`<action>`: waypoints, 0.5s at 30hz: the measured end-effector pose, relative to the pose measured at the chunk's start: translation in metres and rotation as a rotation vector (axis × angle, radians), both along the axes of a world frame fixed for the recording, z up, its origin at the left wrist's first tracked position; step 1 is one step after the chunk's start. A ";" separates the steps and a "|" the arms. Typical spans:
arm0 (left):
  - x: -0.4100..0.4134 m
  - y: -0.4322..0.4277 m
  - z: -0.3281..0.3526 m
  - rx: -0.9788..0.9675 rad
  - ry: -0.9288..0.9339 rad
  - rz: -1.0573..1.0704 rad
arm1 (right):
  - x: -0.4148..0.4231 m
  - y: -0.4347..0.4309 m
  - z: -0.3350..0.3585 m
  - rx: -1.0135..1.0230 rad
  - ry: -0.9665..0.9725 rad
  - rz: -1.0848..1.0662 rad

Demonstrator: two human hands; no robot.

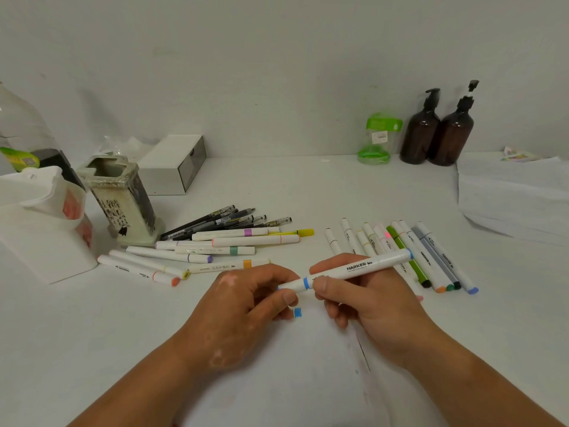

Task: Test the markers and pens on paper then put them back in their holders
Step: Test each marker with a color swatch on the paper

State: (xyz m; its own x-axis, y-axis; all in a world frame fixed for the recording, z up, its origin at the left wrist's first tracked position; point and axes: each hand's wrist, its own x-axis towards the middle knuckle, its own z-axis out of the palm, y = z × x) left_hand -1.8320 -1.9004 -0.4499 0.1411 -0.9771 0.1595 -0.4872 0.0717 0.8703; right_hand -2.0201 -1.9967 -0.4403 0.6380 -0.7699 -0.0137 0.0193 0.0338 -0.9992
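Observation:
My right hand (366, 300) holds a white marker with blue bands (363, 268) across the middle of the table. My left hand (246, 303) pinches the cap at the marker's left end. Under my hands lies a sheet of paper (308, 365) with a small blue scribble (297, 312). A pile of white markers (215, 251) and dark pens (228, 220) lies to the left. A row of several markers (428, 254) lies to the right. A worn ceramic holder (123, 198) and a white holder (46, 223) stand at the left.
Two brown pump bottles (437, 131) and a green-lidded clear jar (377, 140) stand at the back wall. A white box (172, 164) sits behind the holders. A stack of white paper (517, 192) lies at the right edge. A clear bottle (18, 124) stands far left.

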 end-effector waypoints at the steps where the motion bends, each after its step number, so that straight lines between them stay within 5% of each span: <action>1: 0.000 0.000 0.000 -0.007 0.004 0.000 | 0.000 0.001 0.000 -0.008 0.002 -0.004; 15: -0.005 0.005 0.005 -0.125 -0.019 0.026 | 0.002 0.006 0.001 -0.019 -0.038 -0.012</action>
